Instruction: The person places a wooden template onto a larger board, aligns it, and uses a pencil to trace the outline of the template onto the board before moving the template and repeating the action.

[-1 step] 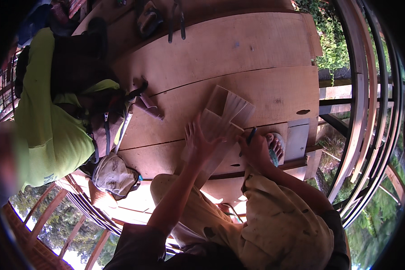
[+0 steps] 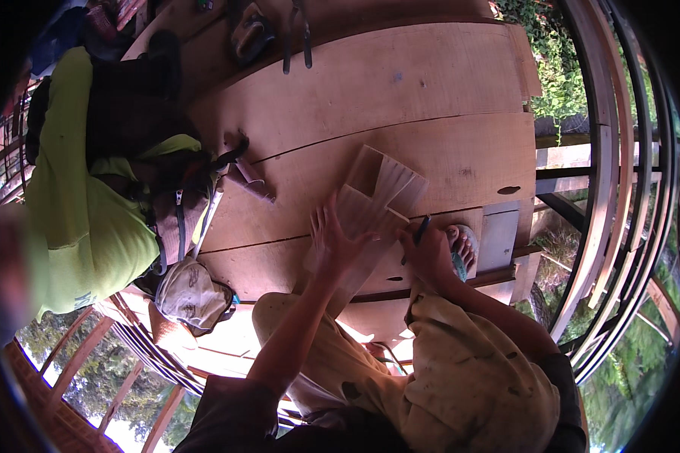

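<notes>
A long pale board (image 2: 359, 215) runs away from my knees over the wooden planks. At its far end it meets a shorter wooden piece (image 2: 399, 181) lying crosswise, with a dark rectangular patch beside it. My left hand (image 2: 340, 243) lies on the board with the fingers spread, pressing it near its left edge. On the board's right side, my right hand (image 2: 425, 245) grips a dark pen-like marking tool (image 2: 423, 226), held upright close to the corner where the two pieces meet. Its tip is hidden by the hand.
My sandalled foot (image 2: 463, 245) rests right of my right hand. A person in a lime-green top (image 2: 91, 234) sits at left, near a pale cap-like bag (image 2: 194, 293). A brownish tube (image 2: 251, 181) lies on the planks (image 2: 431, 75). Farther off are a handsaw (image 2: 251, 36) and pincers (image 2: 297, 38).
</notes>
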{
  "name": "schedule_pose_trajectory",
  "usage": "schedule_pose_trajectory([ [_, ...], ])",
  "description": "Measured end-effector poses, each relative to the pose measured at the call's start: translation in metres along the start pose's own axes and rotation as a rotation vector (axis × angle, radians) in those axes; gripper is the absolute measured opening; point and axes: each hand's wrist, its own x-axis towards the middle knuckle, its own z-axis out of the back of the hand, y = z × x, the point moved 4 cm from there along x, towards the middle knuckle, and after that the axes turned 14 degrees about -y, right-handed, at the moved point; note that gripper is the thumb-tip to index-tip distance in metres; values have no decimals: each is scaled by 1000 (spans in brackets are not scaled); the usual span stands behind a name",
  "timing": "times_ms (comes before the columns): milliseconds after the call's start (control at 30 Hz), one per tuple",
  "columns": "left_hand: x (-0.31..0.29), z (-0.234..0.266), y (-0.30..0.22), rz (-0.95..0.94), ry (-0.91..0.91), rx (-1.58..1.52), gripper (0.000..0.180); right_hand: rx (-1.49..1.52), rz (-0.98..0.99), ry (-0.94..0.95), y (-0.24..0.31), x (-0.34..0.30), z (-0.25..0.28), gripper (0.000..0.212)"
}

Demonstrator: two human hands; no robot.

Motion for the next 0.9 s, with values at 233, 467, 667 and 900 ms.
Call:
schedule_pose_trajectory([
  [233, -1, -2, 4, -23, -15, 36, 125, -25, 20, -13, 1, 2, -2, 29],
  [467, -1, -3, 5, -60, -35, 36, 124, 6, 23, -10, -5, 1, -3, 29],
  [667, -2, -1, 5, -31, -7, 31, 121, -2, 46, -9, -5, 1, -4, 27],
  [900, -2, 0, 5, 2, 19, 22, 121, -98, 135, -62, -20, 1, -11, 27],
])
